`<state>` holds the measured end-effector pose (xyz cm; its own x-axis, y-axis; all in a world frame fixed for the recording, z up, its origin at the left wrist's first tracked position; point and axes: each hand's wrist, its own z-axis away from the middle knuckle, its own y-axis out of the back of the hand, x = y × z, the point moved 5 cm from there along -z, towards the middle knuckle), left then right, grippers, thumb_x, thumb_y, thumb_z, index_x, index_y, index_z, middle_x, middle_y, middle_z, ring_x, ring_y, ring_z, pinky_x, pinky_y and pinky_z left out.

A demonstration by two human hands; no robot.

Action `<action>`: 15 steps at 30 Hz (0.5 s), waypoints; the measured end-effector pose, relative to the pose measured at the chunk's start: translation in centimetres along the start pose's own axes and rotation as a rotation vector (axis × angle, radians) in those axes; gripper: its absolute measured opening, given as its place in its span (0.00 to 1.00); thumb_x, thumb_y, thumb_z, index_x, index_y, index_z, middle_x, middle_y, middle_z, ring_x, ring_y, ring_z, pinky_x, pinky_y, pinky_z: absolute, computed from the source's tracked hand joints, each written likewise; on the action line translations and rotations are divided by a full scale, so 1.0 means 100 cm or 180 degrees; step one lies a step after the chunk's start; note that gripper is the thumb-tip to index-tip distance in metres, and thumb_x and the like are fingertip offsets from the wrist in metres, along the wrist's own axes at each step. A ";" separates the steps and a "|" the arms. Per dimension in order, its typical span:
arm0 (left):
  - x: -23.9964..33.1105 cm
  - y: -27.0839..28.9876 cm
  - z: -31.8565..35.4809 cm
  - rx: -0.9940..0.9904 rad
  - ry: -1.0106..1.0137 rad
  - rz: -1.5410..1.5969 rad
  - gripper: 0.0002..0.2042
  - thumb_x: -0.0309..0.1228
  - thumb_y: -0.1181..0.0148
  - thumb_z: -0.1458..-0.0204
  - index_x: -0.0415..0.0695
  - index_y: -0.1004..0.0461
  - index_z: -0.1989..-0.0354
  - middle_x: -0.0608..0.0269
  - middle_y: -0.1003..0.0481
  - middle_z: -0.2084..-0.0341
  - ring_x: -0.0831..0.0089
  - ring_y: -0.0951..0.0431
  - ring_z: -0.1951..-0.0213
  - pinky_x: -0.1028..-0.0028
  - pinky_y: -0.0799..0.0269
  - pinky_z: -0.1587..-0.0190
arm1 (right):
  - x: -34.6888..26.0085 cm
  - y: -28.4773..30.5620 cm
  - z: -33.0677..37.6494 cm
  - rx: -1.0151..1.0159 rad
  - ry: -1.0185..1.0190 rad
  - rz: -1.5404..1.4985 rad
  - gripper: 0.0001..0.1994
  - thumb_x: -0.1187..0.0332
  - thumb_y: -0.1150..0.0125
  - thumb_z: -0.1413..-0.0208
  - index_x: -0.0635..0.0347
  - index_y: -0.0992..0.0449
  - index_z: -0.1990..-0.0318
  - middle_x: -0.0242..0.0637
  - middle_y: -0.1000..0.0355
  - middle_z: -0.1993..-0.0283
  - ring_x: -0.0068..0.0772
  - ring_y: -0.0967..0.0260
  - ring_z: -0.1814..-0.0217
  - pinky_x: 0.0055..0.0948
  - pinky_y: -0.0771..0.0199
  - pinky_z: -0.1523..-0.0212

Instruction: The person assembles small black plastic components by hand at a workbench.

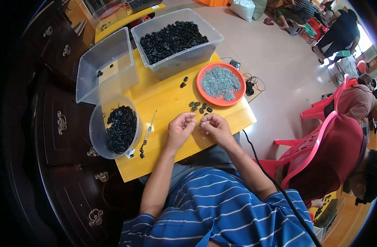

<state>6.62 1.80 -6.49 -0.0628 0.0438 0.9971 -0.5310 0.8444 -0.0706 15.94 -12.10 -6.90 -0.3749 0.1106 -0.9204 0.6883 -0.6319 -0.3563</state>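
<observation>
My left hand (182, 128) and my right hand (216, 128) face each other above the near edge of the yellow table (163, 96), with a small gap between them. The left fingers are pinched together, and whatever they hold is too small to make out. At my right fingertips shows a bit of a small dark piece, mostly hidden by the fingers. Just beyond the hands lie several small black oval pieces (198, 104). Behind these stands a red plate (201, 91) heaped with small shiny metal pieces (221, 82).
Black pieces fill a large clear bin (178, 61) and a round tub (98, 138). Another clear bin (86, 88) holds a few. A thin pointed tool (149, 129) lies beside the tub. A black cable (258, 160) passes my right arm; pink chairs (307, 154) and seated people are rightward.
</observation>
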 end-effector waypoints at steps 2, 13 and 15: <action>0.001 -0.004 0.001 -0.0192 0.0066 0.0029 0.13 0.19 0.39 0.43 0.37 0.24 0.49 0.70 0.23 0.65 0.86 0.25 0.64 0.84 0.28 0.59 | -0.001 0.001 -0.001 -0.0003 -0.0004 0.0016 0.05 0.72 0.39 0.37 0.61 0.26 0.56 0.26 0.26 0.66 0.15 0.30 0.69 0.17 0.29 0.67; -0.002 -0.002 -0.001 -0.0152 -0.0021 -0.0074 0.13 0.18 0.39 0.44 0.37 0.24 0.50 0.69 0.22 0.65 0.86 0.24 0.65 0.84 0.27 0.59 | -0.002 -0.002 -0.004 0.0105 0.0000 0.0138 0.05 0.74 0.38 0.39 0.62 0.26 0.58 0.26 0.27 0.69 0.14 0.31 0.72 0.16 0.30 0.70; -0.001 -0.003 -0.001 -0.0154 -0.0024 -0.0056 0.13 0.18 0.39 0.44 0.37 0.24 0.50 0.69 0.22 0.65 0.86 0.24 0.65 0.84 0.27 0.59 | -0.002 -0.003 -0.004 0.0103 0.0004 0.0122 0.05 0.74 0.38 0.39 0.62 0.26 0.58 0.26 0.27 0.69 0.14 0.31 0.72 0.17 0.30 0.70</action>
<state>6.81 1.61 -6.61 -0.0602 0.0247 0.9979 -0.4906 0.8699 -0.0512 16.10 -11.64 -6.70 -0.3478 0.0866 -0.9336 0.6817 -0.6603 -0.3152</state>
